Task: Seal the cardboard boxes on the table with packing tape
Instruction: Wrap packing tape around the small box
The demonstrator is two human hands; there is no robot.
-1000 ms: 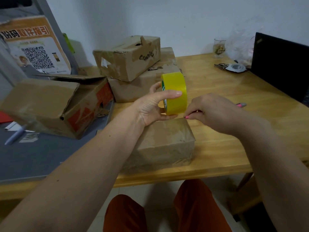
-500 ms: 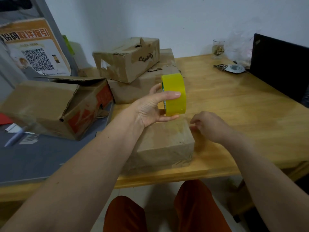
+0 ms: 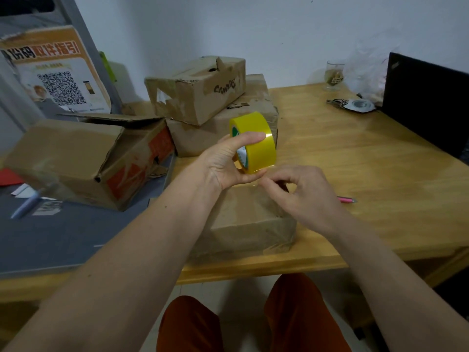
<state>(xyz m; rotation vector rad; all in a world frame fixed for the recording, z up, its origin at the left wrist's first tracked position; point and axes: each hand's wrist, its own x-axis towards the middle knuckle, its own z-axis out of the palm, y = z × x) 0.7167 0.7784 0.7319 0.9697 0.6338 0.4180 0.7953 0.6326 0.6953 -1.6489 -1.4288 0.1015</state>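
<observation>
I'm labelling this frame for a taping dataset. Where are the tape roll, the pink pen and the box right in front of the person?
tape roll (image 3: 258, 138), head view, on its yellow outer band.
pink pen (image 3: 346, 199), head view, on its barrel beside the wrist.
front box (image 3: 243, 214), head view, on its top face.

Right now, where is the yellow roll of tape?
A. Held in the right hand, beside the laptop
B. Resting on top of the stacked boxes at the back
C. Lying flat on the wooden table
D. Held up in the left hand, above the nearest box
D: the left hand grips the tape roll in the air above the nearest box, while the right hand picks at its lower edge.
</observation>
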